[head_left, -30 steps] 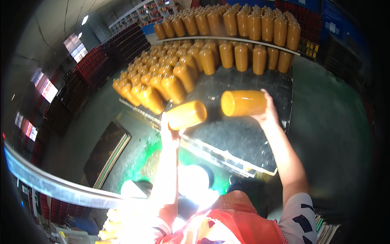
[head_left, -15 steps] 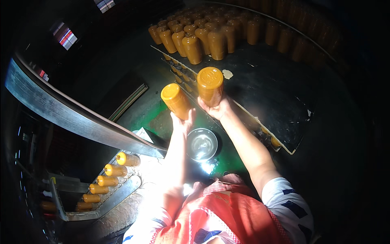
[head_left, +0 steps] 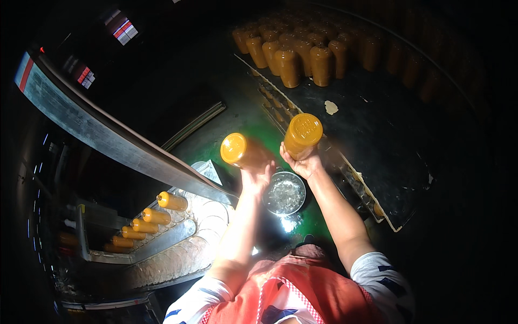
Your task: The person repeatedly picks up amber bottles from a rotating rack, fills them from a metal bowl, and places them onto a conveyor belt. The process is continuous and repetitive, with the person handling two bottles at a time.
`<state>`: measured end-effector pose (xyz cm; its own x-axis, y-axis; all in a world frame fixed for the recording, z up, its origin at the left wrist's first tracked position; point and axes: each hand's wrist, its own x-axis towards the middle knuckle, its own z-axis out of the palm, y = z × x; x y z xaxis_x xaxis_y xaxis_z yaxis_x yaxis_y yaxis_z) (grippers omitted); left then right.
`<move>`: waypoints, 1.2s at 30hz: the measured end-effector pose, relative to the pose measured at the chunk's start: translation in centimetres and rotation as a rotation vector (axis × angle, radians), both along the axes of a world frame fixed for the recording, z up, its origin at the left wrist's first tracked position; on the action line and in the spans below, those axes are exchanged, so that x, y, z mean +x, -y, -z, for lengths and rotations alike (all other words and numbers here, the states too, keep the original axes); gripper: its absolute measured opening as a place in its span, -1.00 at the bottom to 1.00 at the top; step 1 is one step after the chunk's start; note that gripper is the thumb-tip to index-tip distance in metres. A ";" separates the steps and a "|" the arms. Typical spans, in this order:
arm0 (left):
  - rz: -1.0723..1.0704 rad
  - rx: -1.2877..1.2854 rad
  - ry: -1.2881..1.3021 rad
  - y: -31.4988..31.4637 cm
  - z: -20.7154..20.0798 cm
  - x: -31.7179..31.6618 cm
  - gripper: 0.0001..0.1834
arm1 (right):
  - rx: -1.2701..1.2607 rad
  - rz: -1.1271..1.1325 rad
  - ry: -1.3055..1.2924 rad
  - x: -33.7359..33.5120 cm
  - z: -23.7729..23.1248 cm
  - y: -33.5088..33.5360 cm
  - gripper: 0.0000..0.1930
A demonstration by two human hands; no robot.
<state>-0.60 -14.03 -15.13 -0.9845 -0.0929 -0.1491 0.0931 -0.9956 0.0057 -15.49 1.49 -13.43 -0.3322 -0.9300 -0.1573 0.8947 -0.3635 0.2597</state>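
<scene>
Tilted base-up, a glossy amber-yellow bottle (head_left: 236,149) is held in my left hand (head_left: 258,178), its fingers wrapped around the far end. A second bottle like it (head_left: 303,131) is gripped in my right hand (head_left: 303,162), and its round embossed base faces me. The two bottles are apart, side by side in front of me. My hands hide their neck ends. Below and between my forearms is a round metal basin (head_left: 285,194) with something shiny in it, perhaps liquid.
Many similar bottles (head_left: 288,67) stand crowded on a dark board (head_left: 367,140) at the far right. To my left, several yellow bottles (head_left: 156,216) lie in a row along a conveyor (head_left: 181,259). A long metal rail (head_left: 108,141) slants across the left, above the conveyor.
In the picture, both held bottles have shifted down and to the right. The surroundings have shifted right too, as my view turned. My hands keep their grip.
</scene>
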 end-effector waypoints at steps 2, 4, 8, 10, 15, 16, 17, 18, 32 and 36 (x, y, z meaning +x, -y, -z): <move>-0.020 -0.013 -0.032 0.2 1.7 4.3 -0.45 | -0.008 0.006 -0.042 2.0 1.8 -1.2 -0.31; -0.131 0.004 -0.076 -0.6 2.4 10.0 -0.50 | 0.033 -0.004 -0.109 4.0 5.1 -2.9 -0.32; -0.268 -0.376 0.255 1.3 3.4 26.8 -0.54 | 0.144 -0.013 -0.405 13.0 8.7 -5.3 -0.37; -0.356 -0.615 0.510 3.6 2.7 36.7 -0.55 | 0.437 0.022 -0.571 20.1 5.2 -4.2 -0.43; -0.847 -1.577 1.109 8.7 1.1 54.2 -0.56 | 0.624 0.077 -1.057 36.4 -0.1 5.4 -0.54; -0.852 -1.685 1.192 9.2 0.0 55.3 -0.53 | 0.635 0.187 -1.298 38.9 1.5 8.4 -0.56; -0.823 -2.089 1.353 10.1 0.1 57.4 -0.51 | 0.651 0.260 -1.674 42.5 -0.5 10.9 -0.60; -0.794 -2.162 1.422 10.5 0.0 58.1 -0.51 | 0.606 0.430 -1.969 45.0 1.1 13.6 -0.62; -0.988 -2.250 1.292 10.6 5.1 58.6 -0.63 | 0.403 0.273 -2.454 49.8 7.1 19.5 -0.69; -1.045 -1.985 0.962 6.9 0.8 51.3 -0.76 | 0.395 0.536 -2.297 34.9 -0.2 12.1 -0.72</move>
<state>50.70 -20.90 -15.91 -0.2934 -0.8169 0.4965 -0.2558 0.5675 0.7826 19.39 -10.62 -13.20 -0.2630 -0.7692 0.5823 -0.6140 -0.3321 -0.7161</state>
